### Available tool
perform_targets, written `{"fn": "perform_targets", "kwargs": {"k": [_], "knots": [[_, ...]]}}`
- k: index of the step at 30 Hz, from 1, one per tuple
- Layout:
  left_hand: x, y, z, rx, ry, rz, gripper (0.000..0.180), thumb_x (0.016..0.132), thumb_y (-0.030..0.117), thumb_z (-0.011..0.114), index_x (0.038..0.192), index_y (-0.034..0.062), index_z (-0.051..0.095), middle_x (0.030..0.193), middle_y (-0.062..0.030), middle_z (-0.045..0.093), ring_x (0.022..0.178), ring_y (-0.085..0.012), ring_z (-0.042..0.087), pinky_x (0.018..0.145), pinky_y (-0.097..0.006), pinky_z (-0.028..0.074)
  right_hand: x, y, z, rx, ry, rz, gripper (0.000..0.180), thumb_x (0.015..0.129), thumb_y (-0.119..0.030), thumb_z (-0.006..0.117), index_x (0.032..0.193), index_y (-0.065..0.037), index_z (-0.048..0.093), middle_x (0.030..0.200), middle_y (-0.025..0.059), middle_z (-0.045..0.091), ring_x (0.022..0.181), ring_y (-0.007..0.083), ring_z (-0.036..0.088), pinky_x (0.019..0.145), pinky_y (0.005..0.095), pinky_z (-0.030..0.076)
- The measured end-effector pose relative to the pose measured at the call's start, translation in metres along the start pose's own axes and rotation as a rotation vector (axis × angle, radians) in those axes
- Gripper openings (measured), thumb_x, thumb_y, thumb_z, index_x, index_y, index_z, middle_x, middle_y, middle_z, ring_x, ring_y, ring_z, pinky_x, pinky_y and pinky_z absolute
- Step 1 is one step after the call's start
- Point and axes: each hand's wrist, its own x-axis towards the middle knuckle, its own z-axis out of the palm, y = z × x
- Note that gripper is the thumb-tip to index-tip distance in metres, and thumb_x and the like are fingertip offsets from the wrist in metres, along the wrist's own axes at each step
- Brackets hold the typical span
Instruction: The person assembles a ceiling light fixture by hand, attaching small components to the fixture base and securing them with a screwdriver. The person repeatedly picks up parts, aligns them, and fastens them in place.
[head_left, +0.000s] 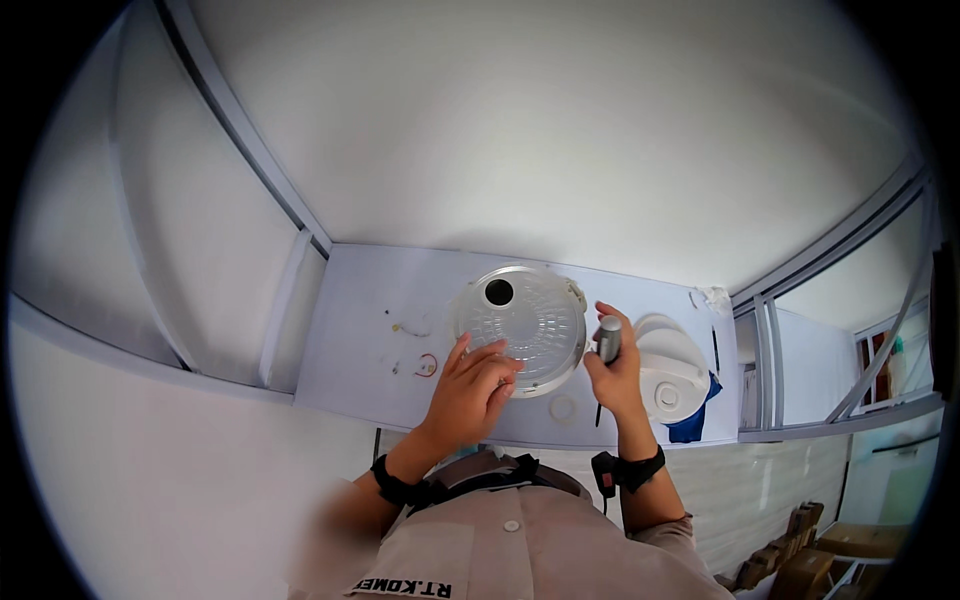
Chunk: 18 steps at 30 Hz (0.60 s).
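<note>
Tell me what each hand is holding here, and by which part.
The right hand grips a screwdriver by its grey handle, shaft pointing down. The left hand holds nothing; its fingertips rest on the clear ribbed round cover.

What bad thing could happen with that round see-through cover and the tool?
The clear round cover is steadied only by the left hand, so it might slide on the white table. The screwdriver in the right hand could slip. The tiny loose parts nearby might roll away.
</note>
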Motion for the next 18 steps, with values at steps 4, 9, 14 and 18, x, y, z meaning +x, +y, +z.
{"fn": "perform_targets", "kwargs": {"k": [4, 9, 14, 18], "knots": [[-0.005, 0.003, 0.013, -0.053, -0.064, -0.054, 0.004, 0.102, 0.009, 0.061, 0.103, 0.0102, 0.058, 0.12, -0.0024, 0.074, 0.136, -0.0302, 0.06, 0.127, -0.066, 0.014, 0.006, 0.016, 0.003, 0.064, -0.062, -0.031, 0.074, 0.079, 0.004, 0.061, 0.153, -0.002, 0.053, 0.112, 0.0065, 0.062, 0.112, 0.0181, 0.06, 0.103, 0.0345, 0.049], [-0.003, -0.007, 0.012, -0.156, -0.061, -0.079, 0.003, 0.103, 0.008, 0.057, 0.102, 0.0107, 0.057, 0.117, -0.0018, 0.075, 0.135, -0.0295, 0.061, 0.127, -0.065, 0.012, 0.006, 0.021, 0.001, 0.184, -0.099, 0.072, 0.061, 0.08, 0.001, 0.063, 0.141, -0.001, 0.063, 0.122, 0.0144, 0.072, 0.112, 0.0201, 0.066, 0.101, 0.0339, 0.05], [0.005, -0.028, 0.0, -0.181, -0.072, -0.096, 0.003, 0.102, 0.008, 0.057, 0.103, 0.0111, 0.058, 0.111, -0.0024, 0.076, 0.131, -0.0292, 0.064, 0.128, -0.062, 0.013, -0.005, 0.027, -0.005, 0.014, -0.097, 0.105, 0.045, 0.081, 0.0, 0.063, 0.125, 0.001, 0.069, 0.102, 0.0154, 0.077, 0.094, 0.0197, 0.071, 0.089, 0.0328, 0.055], [0.011, -0.049, -0.012, -0.238, -0.089, -0.106, 0.005, 0.101, 0.007, 0.058, 0.102, 0.0116, 0.06, 0.102, -0.0029, 0.073, 0.123, -0.028, 0.065, 0.129, -0.06, 0.01, -0.02, -0.001, -0.005, -0.034, -0.089, 0.092, 0.037, 0.081, -0.001, 0.063, 0.117, 0.001, 0.07, 0.097, 0.0175, 0.078, 0.091, 0.022, 0.075, 0.085, 0.0347, 0.057]]}}
